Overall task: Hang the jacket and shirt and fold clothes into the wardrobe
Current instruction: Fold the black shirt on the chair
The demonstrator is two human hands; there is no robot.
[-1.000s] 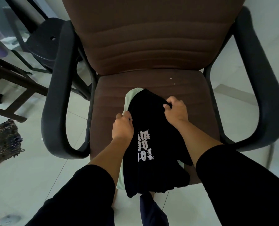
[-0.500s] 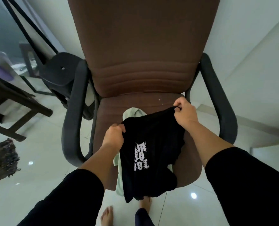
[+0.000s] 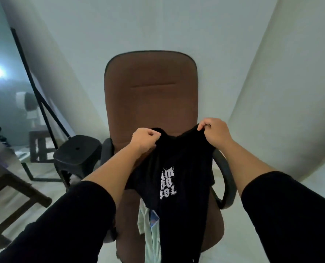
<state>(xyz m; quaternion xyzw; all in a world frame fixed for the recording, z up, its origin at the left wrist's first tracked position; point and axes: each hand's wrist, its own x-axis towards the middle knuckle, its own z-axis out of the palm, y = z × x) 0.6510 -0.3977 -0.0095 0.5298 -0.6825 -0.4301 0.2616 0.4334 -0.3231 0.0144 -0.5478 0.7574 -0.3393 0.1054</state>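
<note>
Black garment (image 3: 178, 168): soft matt cloth, white cracked-looking print on front. Pale green garment (image 3: 148, 230) beneath it: thin smooth cloth. Chair (image 3: 151, 95): brown matt woven upholstery with stitched seams, armrests (image 3: 226, 179) dark smooth plastic; stool (image 3: 78, 150) black moulded plastic, slight sheen.

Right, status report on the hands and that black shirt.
Left hand and right hand grip black shirt by its top edge. Held above brown chair. Pale garment behind it.

- Shirt (image 3: 178, 168) cut off by bottom edge; white print too blurred to read.
- Pale garment (image 3: 150, 234) mostly hidden behind shirt, kind unclear.
- Chair (image 3: 151, 95) seat largely covered by cloth and arms; base out of view.
- Left-edge furniture dim, partly cropped.
</note>
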